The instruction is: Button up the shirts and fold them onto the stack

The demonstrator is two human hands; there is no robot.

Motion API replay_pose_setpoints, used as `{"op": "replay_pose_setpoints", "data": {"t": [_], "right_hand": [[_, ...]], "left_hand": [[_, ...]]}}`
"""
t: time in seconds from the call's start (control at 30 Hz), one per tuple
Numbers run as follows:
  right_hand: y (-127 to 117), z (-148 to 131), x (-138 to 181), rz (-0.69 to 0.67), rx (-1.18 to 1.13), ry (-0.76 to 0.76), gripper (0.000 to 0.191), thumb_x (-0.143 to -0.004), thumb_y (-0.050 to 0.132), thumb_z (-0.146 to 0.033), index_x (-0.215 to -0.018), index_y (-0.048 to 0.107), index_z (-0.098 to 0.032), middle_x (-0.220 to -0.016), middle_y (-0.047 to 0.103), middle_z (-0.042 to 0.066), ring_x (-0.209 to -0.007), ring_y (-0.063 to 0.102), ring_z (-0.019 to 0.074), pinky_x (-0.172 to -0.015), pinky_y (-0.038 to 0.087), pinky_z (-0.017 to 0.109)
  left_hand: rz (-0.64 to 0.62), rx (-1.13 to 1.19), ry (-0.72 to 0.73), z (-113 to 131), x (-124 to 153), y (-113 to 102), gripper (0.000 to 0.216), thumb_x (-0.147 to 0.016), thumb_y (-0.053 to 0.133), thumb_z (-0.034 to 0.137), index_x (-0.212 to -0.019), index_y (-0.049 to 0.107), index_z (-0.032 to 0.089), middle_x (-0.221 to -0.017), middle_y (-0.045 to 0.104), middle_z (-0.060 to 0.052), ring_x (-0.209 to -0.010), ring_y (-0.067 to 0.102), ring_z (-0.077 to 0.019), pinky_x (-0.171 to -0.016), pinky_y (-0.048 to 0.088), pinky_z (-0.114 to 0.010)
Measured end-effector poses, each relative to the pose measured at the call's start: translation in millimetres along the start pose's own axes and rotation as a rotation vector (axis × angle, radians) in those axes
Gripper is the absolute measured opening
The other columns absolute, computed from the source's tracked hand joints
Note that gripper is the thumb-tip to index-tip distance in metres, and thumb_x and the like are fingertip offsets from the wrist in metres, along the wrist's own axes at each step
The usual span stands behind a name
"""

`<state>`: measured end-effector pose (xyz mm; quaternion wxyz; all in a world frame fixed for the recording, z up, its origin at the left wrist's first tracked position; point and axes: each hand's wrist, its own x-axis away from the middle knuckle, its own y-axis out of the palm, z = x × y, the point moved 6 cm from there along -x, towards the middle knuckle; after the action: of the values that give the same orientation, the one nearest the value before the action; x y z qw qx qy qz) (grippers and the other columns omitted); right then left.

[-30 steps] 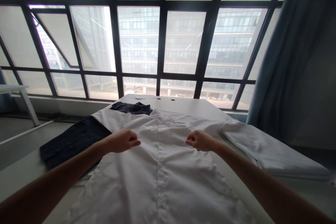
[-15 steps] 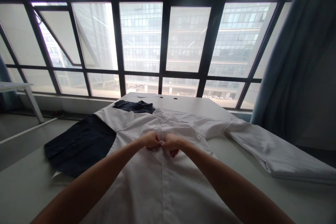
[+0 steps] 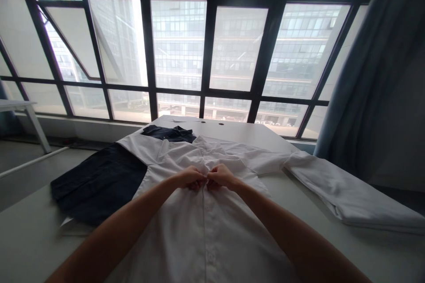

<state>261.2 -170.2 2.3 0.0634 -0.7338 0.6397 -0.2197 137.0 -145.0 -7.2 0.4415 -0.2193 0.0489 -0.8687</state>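
A white shirt (image 3: pixel 179 225) lies spread on the table with its collar toward the window and its front placket running down the middle. My left hand (image 3: pixel 191 177) is closed, pinching the placket at the upper chest. Right beside it, almost touching, my right hand (image 3: pixel 219 177) pinches the placket's other edge. The fabric is drawn up slightly between the fingertips. Any button there is hidden by the fingers.
Dark navy garments (image 3: pixel 99 181) lie at the left, partly under the shirt, with another dark piece (image 3: pixel 169 133) beyond the collar. Folded white cloth (image 3: pixel 352 190) lies along the right of the white table (image 3: pixel 242 130). A blue curtain (image 3: pixel 352 79) hangs by the windows.
My hands stay at the same spot on the placket. The right hand's fingers have curled in closer to the left fingertips, and the view has shifted slightly.
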Motion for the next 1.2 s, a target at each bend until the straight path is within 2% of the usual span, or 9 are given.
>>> {"op": "replay_pose_setpoints", "data": {"t": [0.17, 0.27, 0.47, 0.67, 0.87, 1.07, 1.2], "right_hand": [[-1.8, 13.7, 5.0, 0.005, -0.048, -0.117, 0.016, -0.08, 0.061, -0.017, -0.065, 0.064, -0.013, -0.051, 0.061, -0.002, -0.041, 0.053, 0.0066, -0.037, 0.038, 0.014], [-2.7, 16.5, 7.2, -0.023, -0.056, -0.151, 0.014, -0.078, 0.065, -0.02, -0.066, 0.066, -0.013, -0.054, 0.063, -0.001, -0.044, 0.054, 0.007, -0.039, 0.039, 0.015], [-2.9, 15.5, 7.7, 0.032, -0.097, -0.222, 0.017, -0.076, 0.069, -0.028, -0.069, 0.07, -0.012, -0.057, 0.066, 0.001, -0.047, 0.056, 0.0081, -0.042, 0.039, 0.016], [1.4, 15.5, 9.0, -0.054, -0.201, -0.178, 0.012, -0.071, 0.058, -0.015, -0.07, 0.07, -0.013, -0.061, 0.069, 0.002, -0.052, 0.06, 0.0094, -0.049, 0.044, 0.017], [-0.6, 11.9, 8.6, -0.001, -0.038, -0.236, 0.009, -0.07, 0.06, -0.014, -0.071, 0.069, -0.014, -0.055, 0.065, -0.002, -0.046, 0.055, 0.0085, -0.041, 0.036, 0.016], [1.3, 11.4, 6.9, 0.008, 0.052, -0.316, 0.009, -0.072, 0.06, -0.019, -0.072, 0.068, -0.014, -0.053, 0.061, -0.003, -0.045, 0.051, 0.0085, -0.04, 0.036, 0.017], [2.3, 10.6, 7.0, 0.042, 0.072, -0.381, 0.01, -0.071, 0.06, -0.02, -0.068, 0.067, -0.014, -0.052, 0.06, -0.002, -0.045, 0.05, 0.0085, -0.043, 0.036, 0.018]], "left_hand": [[0.017, 0.035, 0.096, -8.1, -0.1, 1.6, 0.034, -0.069, 0.075, 0.041, -0.062, 0.062, 0.011, -0.052, 0.058, -0.001, -0.039, 0.05, -0.0076, -0.037, 0.031, -0.018], [0.015, 0.039, 0.117, -6.7, 3.5, 1.4, 0.037, -0.065, 0.076, 0.045, -0.063, 0.062, 0.011, -0.055, 0.06, -0.001, -0.041, 0.052, -0.0086, -0.038, 0.031, -0.019], [-0.032, 0.032, 0.172, -4.1, 9.3, 3.3, 0.047, -0.06, 0.078, 0.054, -0.067, 0.062, 0.011, -0.058, 0.061, -0.001, -0.045, 0.055, -0.009, -0.042, 0.034, -0.02], [-0.057, 0.019, 0.169, -6.2, 6.3, 3.6, 0.046, -0.06, 0.078, 0.054, -0.067, 0.063, 0.011, -0.058, 0.062, -0.001, -0.045, 0.055, -0.0093, -0.043, 0.034, -0.02], [-0.065, 0.012, 0.158, -8.7, 2.9, 3.1, 0.04, -0.066, 0.076, 0.048, -0.068, 0.063, 0.011, -0.059, 0.063, -0.002, -0.046, 0.056, -0.0094, -0.044, 0.035, -0.02], [-0.089, 0.071, 0.122, -11.0, 1.9, 2.8, 0.039, -0.066, 0.078, 0.046, -0.07, 0.061, 0.011, -0.058, 0.061, 0.0, -0.044, 0.055, -0.0085, -0.044, 0.035, -0.02], [-0.095, 0.088, 0.129, -9.8, 2.7, 4.7, 0.043, -0.067, 0.078, 0.051, -0.073, 0.061, 0.012, -0.06, 0.062, 0.0, -0.045, 0.055, -0.0079, -0.045, 0.037, -0.02]]}}
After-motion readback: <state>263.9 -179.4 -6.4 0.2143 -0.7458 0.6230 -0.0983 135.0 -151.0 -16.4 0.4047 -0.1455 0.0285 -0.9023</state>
